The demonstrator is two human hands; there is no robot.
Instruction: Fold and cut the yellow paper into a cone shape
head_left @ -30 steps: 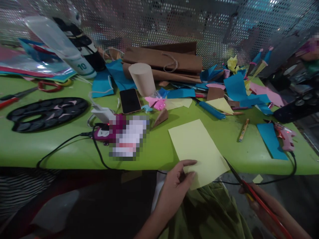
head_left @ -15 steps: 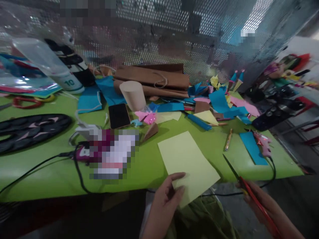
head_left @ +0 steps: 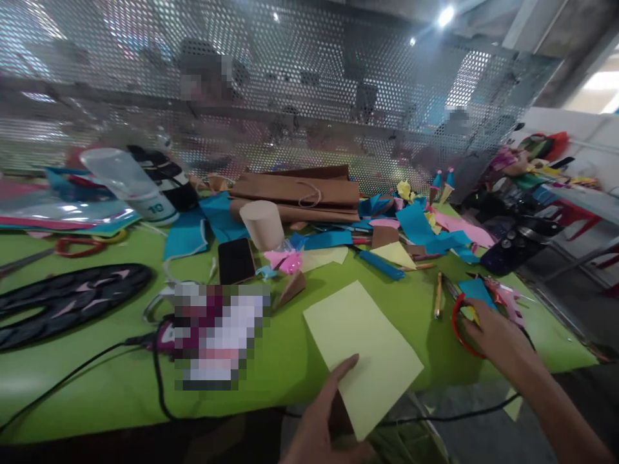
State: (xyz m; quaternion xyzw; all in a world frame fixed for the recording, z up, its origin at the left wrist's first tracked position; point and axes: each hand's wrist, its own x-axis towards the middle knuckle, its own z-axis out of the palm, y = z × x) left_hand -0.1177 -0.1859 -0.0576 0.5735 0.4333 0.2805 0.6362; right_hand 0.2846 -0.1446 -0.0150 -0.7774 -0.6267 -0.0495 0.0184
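A pale yellow sheet of paper (head_left: 362, 348) is pinched at its near-left edge by my left hand (head_left: 324, 412). One finger lies on top and the thumb is beneath or hidden. The sheet overhangs the front edge of the table. At the right side my right hand (head_left: 498, 332) reaches over the table, its fingers at the red-handled scissors (head_left: 456, 321). The blades point away, beside a pencil (head_left: 438, 296). My fingers partly cover the handles. A blue paper piece (head_left: 476, 291) and a pink glue gun (head_left: 511, 303) lie just beyond that hand.
On the green table (head_left: 285, 374) are a phone (head_left: 236, 261), a beige cylinder (head_left: 264, 225), a rolled brown paper bundle (head_left: 290, 190), a blue-handled tool (head_left: 382, 264) and coloured paper scraps. A dark cable (head_left: 159, 380) crosses the front. A perforated metal screen (head_left: 309, 96) stands behind.
My right hand has moved forward from beyond the front edge to the tabletop with the scissors. My left hand keeps hold of the sheet. The view has tilted upward.
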